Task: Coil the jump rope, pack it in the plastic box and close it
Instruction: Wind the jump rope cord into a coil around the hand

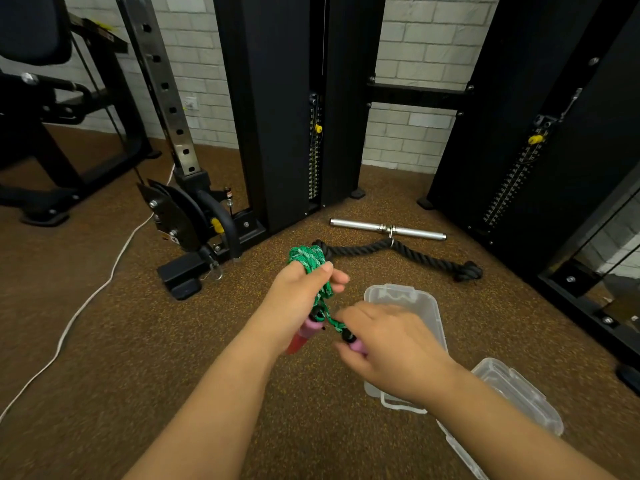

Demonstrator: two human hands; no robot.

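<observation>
The green jump rope (309,260) is wound in a coil around my left hand (300,299), which grips it above the brown floor. One pink handle (306,332) hangs below that hand. My right hand (384,344) holds the other pink handle (356,346), with a short length of green rope running between the two hands. The clear plastic box (408,301) lies open on the floor just right of my hands, partly hidden by my right hand. Its clear lid (519,393) lies separately at the lower right, behind my right forearm.
A black braided rope attachment (415,254) and a chrome bar (388,229) lie on the floor behind the box. Black cable-machine columns (277,116) stand ahead and to the right. A white cord (86,299) crosses the floor at left.
</observation>
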